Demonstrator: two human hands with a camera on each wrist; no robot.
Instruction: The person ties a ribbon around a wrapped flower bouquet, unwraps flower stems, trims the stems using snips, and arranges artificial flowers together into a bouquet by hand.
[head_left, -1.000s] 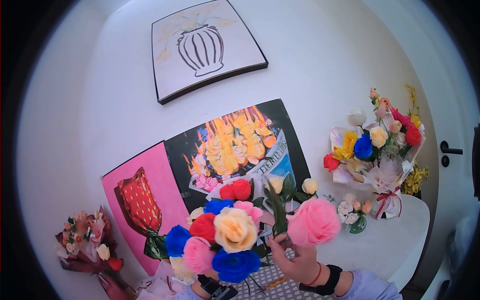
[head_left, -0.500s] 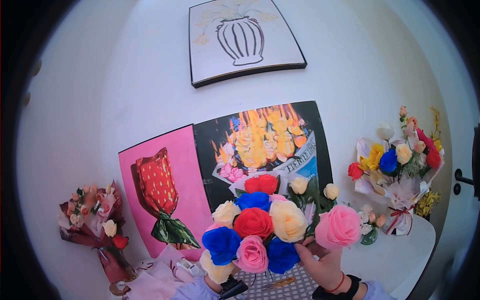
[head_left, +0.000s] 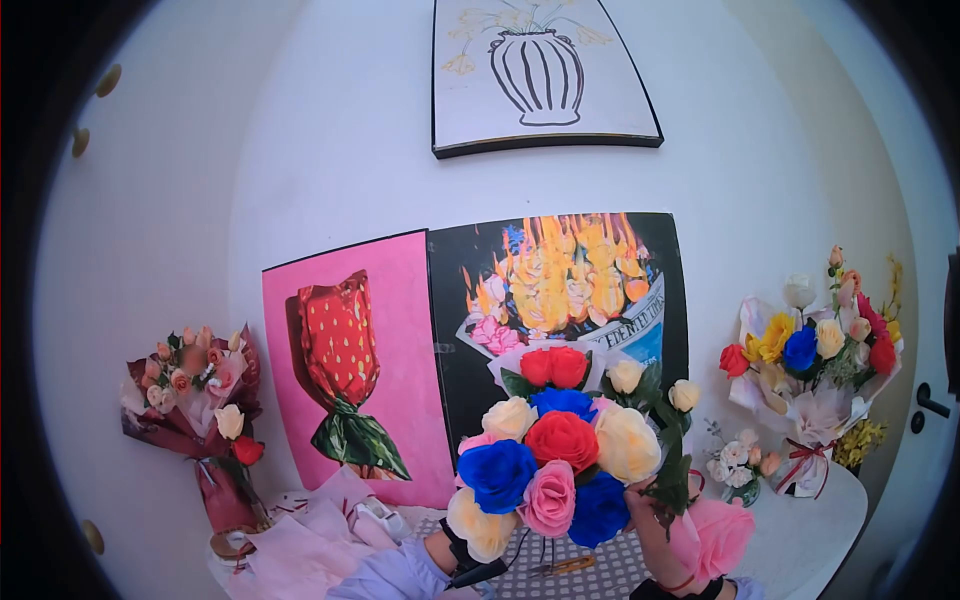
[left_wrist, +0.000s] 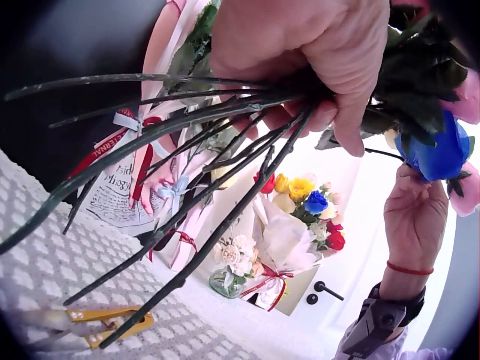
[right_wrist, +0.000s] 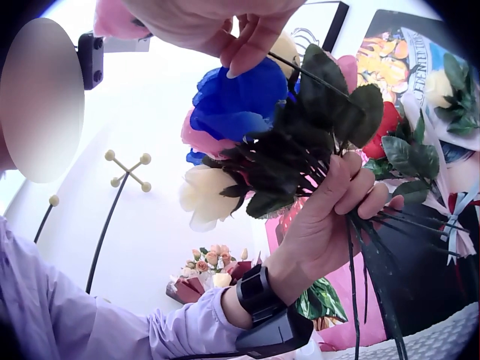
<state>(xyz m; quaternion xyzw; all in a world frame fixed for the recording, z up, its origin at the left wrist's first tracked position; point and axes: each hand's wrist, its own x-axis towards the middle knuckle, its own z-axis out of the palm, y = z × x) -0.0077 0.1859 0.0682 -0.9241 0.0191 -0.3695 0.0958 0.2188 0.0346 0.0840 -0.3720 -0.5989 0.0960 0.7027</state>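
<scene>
My left hand (left_wrist: 307,52) grips a bundle of dark green stems (left_wrist: 202,142), which fan out below the fist. In the right wrist view the left fingers and thumb (right_wrist: 322,210) wrap round the stems just under the leaves. Red, blue, cream and pink roses, such as a red one (head_left: 562,442), crowd together above the grip. My right hand (right_wrist: 225,30) pinches a thin dark stem beside a blue rose (right_wrist: 244,97). A large pink rose (head_left: 715,537) hangs tilted outward at the right hand (head_left: 652,540), low on the bunch's right side.
Yellow-handled scissors (left_wrist: 124,324) lie on the patterned cloth (left_wrist: 172,319). Pink wrapping paper (head_left: 310,545) is at the left. Wrapped bouquets stand left (head_left: 205,400) and right (head_left: 815,370), with a small glass vase of flowers (head_left: 740,465) near the right one. Posters (head_left: 350,370) stand behind.
The large pink rose has gone from upright beside the bunch to lower and tipped outward, and my right hand has lowered too. The head view has shifted, putting the bunch farther right in it.
</scene>
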